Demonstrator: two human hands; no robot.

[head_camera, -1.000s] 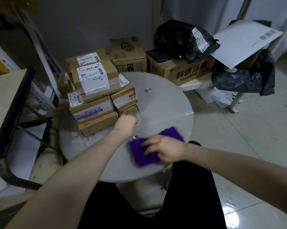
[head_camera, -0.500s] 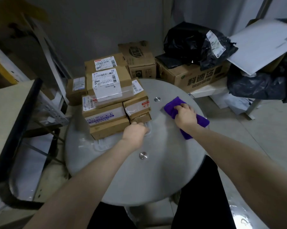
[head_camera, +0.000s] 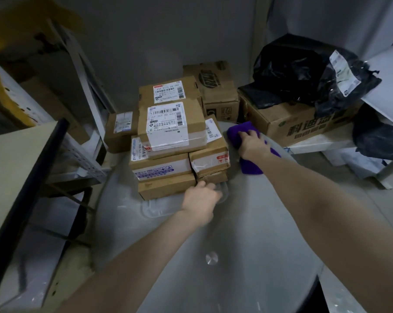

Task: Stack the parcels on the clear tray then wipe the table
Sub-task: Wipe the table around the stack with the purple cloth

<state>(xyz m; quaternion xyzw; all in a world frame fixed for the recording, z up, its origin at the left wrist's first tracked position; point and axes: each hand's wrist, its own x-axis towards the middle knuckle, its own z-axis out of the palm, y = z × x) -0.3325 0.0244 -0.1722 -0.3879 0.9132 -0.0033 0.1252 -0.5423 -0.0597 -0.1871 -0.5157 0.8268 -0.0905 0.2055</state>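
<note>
Filling the clear tray, cardboard parcels sit stacked.

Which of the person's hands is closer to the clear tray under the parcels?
Left. The left hand grips the clear tray at its near right corner; the right hand presses the purple cloth on the table right of the parcels, off the tray.
</note>
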